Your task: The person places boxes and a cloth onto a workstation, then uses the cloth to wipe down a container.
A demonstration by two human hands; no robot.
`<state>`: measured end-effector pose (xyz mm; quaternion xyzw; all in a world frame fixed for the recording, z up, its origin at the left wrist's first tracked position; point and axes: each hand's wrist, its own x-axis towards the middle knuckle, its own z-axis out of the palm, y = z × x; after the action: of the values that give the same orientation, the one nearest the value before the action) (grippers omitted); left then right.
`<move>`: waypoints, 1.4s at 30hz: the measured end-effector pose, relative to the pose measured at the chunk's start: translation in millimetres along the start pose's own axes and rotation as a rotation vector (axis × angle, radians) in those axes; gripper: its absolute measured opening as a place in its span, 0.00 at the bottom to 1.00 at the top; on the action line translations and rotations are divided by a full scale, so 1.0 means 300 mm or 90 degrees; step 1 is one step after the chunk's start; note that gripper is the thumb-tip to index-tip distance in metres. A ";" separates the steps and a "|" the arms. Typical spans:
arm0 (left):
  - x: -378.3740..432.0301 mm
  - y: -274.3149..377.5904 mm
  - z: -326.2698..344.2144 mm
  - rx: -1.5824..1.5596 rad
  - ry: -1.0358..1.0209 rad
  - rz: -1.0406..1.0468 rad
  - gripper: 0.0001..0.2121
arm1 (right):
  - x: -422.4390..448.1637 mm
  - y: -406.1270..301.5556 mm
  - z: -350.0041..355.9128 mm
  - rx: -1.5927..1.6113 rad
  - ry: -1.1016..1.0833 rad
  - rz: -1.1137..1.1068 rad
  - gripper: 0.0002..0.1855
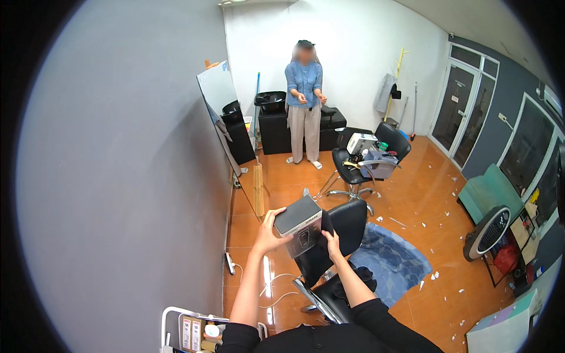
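Note:
A dark printed cardboard box (299,225) is held up in front of me, tilted, over a black salon chair (348,225). My left hand (270,236) grips its left side, with fingers on the top edge and the thumb on the front. My right hand (332,243) is at the box's right side, its fingers on a dark piece there; whether that piece belongs to the box cannot be told. Dark cloth (364,279) lies on the chair's seat, and a blue patterned cloth (390,260) is spread beside it on the floor.
A person (304,88) stands by a black hair-wash unit (273,128). Another salon chair (390,137) bears boxes and tools. A tall mirror (220,101) leans at the left wall. A white trolley (170,315), a cable (278,277), a fan (487,234) and a green seat (490,194) stand around.

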<state>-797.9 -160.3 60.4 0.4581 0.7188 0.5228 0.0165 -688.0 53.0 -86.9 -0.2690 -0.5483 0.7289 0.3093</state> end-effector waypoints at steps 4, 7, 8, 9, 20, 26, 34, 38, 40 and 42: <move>0.013 0.048 0.026 0.040 -0.022 0.041 0.37 | 0.027 0.073 -0.048 -0.046 0.016 0.031 0.22; 0.019 0.087 0.040 0.072 -0.059 0.039 0.39 | 0.058 -0.071 -0.047 -0.020 -0.107 -0.036 0.19; 0.021 0.099 0.051 0.063 -0.062 0.056 0.39 | 0.062 -0.143 -0.051 -0.008 -0.134 -0.054 0.20; 0.021 0.108 0.057 0.093 -0.059 0.062 0.38 | 0.060 -0.217 -0.048 0.020 -0.142 -0.064 0.20; -0.071 -0.151 0.267 -0.060 0.117 0.058 0.60 | -0.140 -0.499 0.049 -0.467 -0.055 -0.381 0.32; -0.116 -0.303 0.382 0.040 0.142 -0.003 0.56 | -0.082 -0.450 -0.047 -0.357 0.000 -0.331 0.30; -0.062 -0.173 0.345 0.192 0.108 0.025 0.38 | -0.014 -0.370 -0.170 -0.112 0.084 -0.254 0.28; -0.003 -0.108 0.266 0.360 0.145 0.122 0.36 | 0.066 -0.326 -0.203 0.031 0.056 -0.209 0.27; 0.018 -0.089 0.244 0.368 0.118 0.093 0.35 | 0.099 -0.310 -0.217 0.103 0.092 -0.111 0.30; 0.024 -0.071 0.222 0.382 0.070 0.046 0.36 | 0.129 -0.308 -0.228 0.174 0.151 -0.091 0.31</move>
<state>-782.2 -107.1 17.2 0.4387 0.8240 0.3118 -0.1772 -649.4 144.2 -17.2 -0.2691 -0.4212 0.7362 0.4563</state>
